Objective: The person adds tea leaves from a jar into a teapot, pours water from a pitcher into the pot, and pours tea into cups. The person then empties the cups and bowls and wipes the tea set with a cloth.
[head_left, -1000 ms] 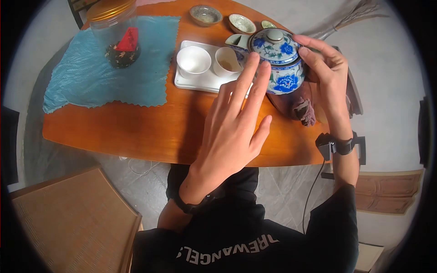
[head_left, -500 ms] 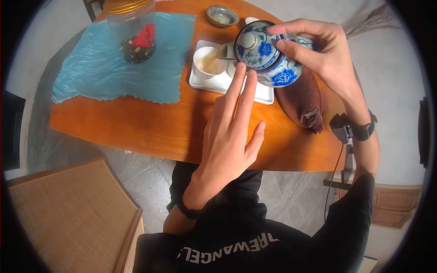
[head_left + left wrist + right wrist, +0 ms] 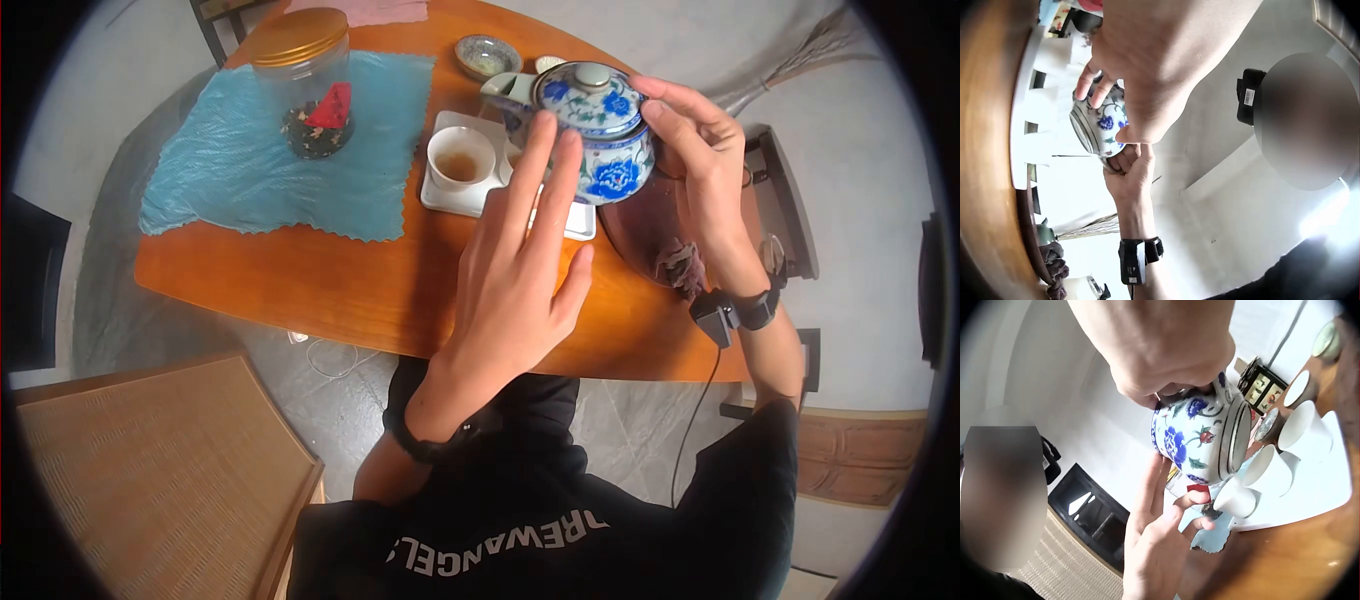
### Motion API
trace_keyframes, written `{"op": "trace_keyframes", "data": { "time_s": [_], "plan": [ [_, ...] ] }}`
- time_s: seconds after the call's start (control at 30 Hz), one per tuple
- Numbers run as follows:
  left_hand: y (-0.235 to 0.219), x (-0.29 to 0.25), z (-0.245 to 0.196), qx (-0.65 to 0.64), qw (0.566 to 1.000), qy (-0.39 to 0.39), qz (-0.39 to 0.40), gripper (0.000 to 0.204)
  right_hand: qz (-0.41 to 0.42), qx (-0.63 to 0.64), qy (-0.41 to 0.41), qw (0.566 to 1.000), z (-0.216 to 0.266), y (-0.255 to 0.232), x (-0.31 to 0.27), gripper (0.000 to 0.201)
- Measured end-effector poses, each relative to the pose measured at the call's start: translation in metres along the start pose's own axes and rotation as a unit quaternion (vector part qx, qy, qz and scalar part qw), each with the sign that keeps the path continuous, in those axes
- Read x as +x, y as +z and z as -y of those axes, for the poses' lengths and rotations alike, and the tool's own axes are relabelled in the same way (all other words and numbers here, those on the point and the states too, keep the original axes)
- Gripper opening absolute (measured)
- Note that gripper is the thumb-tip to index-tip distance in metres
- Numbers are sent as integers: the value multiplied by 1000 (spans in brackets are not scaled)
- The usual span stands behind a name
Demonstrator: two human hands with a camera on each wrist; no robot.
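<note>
A blue-and-white flowered teapot [image 3: 615,182], lid on, is held up over the right part of a white tray [image 3: 450,203]. My right hand [image 3: 708,150] grips it by the handle side, thumb and forefinger at the lid's edge; in the left wrist view its other fingers [image 3: 1124,159] curl at the handle. My left hand [image 3: 515,275] is spread, two straight fingertips against the pot's near side. Brown tea sits in the white cup [image 3: 460,157] at the tray's left. Three white cups [image 3: 1269,470] stand on the tray in the right wrist view; the left hand and pot mostly hide two in the head view.
Left of the tray, a gold-lidded jar [image 3: 318,110] stands on a blue cloth [image 3: 230,185]. A small patterned bowl [image 3: 487,57] sits behind. At right, a dark brown board [image 3: 640,240] bears a crumpled purple-brown cloth [image 3: 682,265]. A woven-topped piece of furniture [image 3: 160,470] is at lower left.
The right hand tilted the teapot left, tea running into the left cup, then brought it back near upright. That cup now holds tea. The left hand's fingers stayed at the pot.
</note>
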State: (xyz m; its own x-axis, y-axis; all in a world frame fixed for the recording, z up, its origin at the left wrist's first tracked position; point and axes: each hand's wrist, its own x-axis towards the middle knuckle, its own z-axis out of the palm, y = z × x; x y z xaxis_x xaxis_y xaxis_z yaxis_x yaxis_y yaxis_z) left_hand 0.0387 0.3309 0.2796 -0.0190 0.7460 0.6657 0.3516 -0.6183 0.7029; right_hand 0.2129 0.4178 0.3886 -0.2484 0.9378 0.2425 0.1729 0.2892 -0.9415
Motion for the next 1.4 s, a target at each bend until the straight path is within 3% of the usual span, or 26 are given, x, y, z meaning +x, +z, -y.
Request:
{"op": "trace_keyframes", "data": {
  "time_s": [0.03,0.1,0.23,0.3,0.37,0.53,0.83,0.97,1.03,1.17,1.37,1.4],
  "plan": [
    [3,8,1,5,1000,16,-11,84,3,2,-3,1000,-4,-3,6,23],
    [9,26,9,4,1000,13,-12,83,-78,-25,-2,997,-11,-1,24,23],
    [24,59,26,52,998,38,-28,82,-47,-103,-22,993,1,-8,58,24],
    [27,71,31,52,997,-37,43,83,-21,-106,-30,994,-12,-20,83,26],
    [36,81,44,75,996,-23,40,84,33,-138,-24,990,-21,-26,106,26],
    [38,96,56,120,978,-109,134,89,99,-251,-50,962,-34,-24,140,28],
    [32,100,70,139,970,-127,155,92,133,-382,-78,911,-41,-12,167,30],
    [29,103,67,137,972,-129,143,91,75,-285,-76,953,-55,-15,149,29],
    [34,104,69,147,983,-72,87,90,-4,-157,-25,987,-58,-15,136,28],
    [54,110,63,124,989,-50,54,90,-75,-54,19,995,-61,-36,116,25],
    [80,111,49,94,984,-84,128,88,-84,-127,14,988,-51,-61,108,25],
    [86,109,50,90,987,-67,117,89,-54,-186,10,981,-50,-68,109,25]
  ]
}}
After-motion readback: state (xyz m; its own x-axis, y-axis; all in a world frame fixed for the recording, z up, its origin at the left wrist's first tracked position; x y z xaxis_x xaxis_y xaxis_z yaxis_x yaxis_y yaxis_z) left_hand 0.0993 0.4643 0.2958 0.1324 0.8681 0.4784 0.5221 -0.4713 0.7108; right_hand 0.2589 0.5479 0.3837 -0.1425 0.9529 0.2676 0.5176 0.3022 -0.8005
